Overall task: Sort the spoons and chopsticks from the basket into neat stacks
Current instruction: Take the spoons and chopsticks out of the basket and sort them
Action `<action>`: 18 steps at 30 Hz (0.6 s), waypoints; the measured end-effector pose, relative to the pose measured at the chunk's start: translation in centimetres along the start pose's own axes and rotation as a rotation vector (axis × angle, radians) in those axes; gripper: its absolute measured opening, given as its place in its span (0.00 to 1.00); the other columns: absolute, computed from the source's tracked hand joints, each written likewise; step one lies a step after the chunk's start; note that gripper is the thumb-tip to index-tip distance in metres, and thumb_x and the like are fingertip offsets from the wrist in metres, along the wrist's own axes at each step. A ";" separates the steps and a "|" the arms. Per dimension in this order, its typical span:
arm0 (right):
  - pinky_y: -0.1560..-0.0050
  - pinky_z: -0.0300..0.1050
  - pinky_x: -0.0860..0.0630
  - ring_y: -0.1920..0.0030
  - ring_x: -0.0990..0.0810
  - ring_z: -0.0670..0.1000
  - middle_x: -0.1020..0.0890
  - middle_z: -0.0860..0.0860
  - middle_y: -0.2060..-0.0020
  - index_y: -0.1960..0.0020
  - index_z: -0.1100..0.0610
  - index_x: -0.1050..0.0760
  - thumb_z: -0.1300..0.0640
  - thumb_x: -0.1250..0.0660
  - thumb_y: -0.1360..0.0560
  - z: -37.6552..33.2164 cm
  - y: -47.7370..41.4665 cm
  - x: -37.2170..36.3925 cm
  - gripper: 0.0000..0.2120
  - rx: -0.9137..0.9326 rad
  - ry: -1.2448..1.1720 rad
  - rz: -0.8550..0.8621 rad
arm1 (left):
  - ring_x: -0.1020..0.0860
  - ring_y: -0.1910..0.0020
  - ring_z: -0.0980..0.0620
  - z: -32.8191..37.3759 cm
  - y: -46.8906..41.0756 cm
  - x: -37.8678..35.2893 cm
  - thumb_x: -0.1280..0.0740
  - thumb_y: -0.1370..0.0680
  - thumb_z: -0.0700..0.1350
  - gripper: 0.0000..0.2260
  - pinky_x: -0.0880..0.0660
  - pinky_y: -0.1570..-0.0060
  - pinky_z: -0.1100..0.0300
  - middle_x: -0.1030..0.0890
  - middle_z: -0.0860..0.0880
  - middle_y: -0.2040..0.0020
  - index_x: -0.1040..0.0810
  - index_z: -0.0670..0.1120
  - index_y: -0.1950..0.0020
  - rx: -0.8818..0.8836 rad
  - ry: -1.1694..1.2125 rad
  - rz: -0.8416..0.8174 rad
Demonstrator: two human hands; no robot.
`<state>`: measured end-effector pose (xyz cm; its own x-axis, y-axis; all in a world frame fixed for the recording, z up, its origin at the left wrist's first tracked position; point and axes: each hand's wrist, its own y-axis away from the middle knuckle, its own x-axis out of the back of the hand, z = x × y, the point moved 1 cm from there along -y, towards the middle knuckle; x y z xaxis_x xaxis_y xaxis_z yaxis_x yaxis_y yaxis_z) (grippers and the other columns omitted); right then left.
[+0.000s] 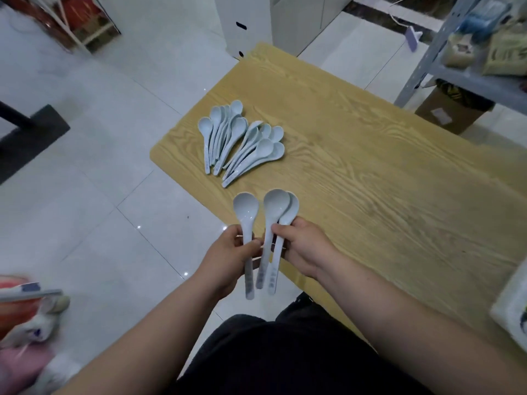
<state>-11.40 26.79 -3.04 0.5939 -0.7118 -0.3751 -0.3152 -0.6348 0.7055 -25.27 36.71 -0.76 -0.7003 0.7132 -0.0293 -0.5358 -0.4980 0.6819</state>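
Observation:
My left hand [228,255] grips one pale blue spoon [245,208] by its handle, bowl pointing away from me. My right hand [303,246] holds two pale blue spoons [278,205] side by side, also by their handles. Both hands hover at the near left edge of the wooden table [370,172]. Farther out on the table lie two fanned piles of the same spoons, a left pile [221,132] and a right pile [256,151], each with several spoons. No chopsticks or basket can be made out.
White tiled floor [99,166] lies left of the table. A metal shelf [456,52] with goods and a cardboard box [450,112] stand at the back right. A white packet [513,303] sits at the table's near right edge. Blurred colourful items [25,323] lie at the lower left.

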 end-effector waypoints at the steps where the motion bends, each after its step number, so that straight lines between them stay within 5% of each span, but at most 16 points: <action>1: 0.57 0.49 0.18 0.57 0.14 0.55 0.14 0.59 0.59 0.46 0.62 0.23 0.66 0.36 0.19 -0.8 -1.0 -0.4 0.04 -0.003 -0.017 0.016 | 0.15 0.49 0.44 0.7 -1.1 0.5 0.32 0.21 0.40 0.10 0.18 0.49 0.49 0.17 0.40 0.47 0.26 0.41 0.41 0.013 0.029 0.030; 6: 0.48 0.53 0.19 0.46 0.17 0.59 0.17 0.60 0.50 0.43 0.59 0.23 0.66 0.37 0.19 -4.1 -5.9 -1.6 0.07 -0.035 -0.043 0.102 | 0.21 0.61 0.48 4.0 -6.5 3.9 0.34 0.20 0.35 0.04 0.20 0.56 0.55 0.23 0.43 0.57 0.25 0.40 0.46 0.057 0.063 0.149; 12: 0.46 0.56 0.20 0.48 0.19 0.59 0.18 0.58 0.52 0.48 0.55 0.24 0.66 0.37 0.19 -7.0 -13.3 -3.8 0.07 -0.022 -0.111 0.319 | 0.26 0.65 0.47 8.3 -14.2 9.8 0.36 0.25 0.31 0.06 0.24 0.59 0.54 0.27 0.43 0.60 0.26 0.39 0.50 0.094 0.000 0.122; 16: 0.57 0.50 0.20 0.52 0.17 0.56 0.16 0.55 0.52 0.47 0.53 0.22 0.64 0.37 0.19 -8.4 -18.0 -6.8 0.08 -0.040 -0.056 0.444 | 0.33 0.63 0.47 11.5 -21.2 12.2 0.38 0.26 0.34 0.05 0.35 0.58 0.51 0.31 0.44 0.63 0.31 0.43 0.59 0.116 -0.244 0.061; 18: 0.52 0.55 0.18 0.52 0.16 0.58 0.15 0.56 0.52 0.48 0.53 0.21 0.64 0.38 0.20 -8.7 -20.0 -8.4 0.09 -0.058 -0.008 0.541 | 0.36 0.62 0.47 13.0 -24.1 12.9 0.38 0.26 0.35 0.06 0.38 0.59 0.51 0.34 0.44 0.61 0.32 0.44 0.58 0.088 -0.406 -0.011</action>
<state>-3.59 48.06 -8.76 0.3523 -0.9347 0.0465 -0.5327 -0.1594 0.8312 -15.29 64.28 -8.08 -0.4426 0.8634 0.2421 -0.4872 -0.4582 0.7434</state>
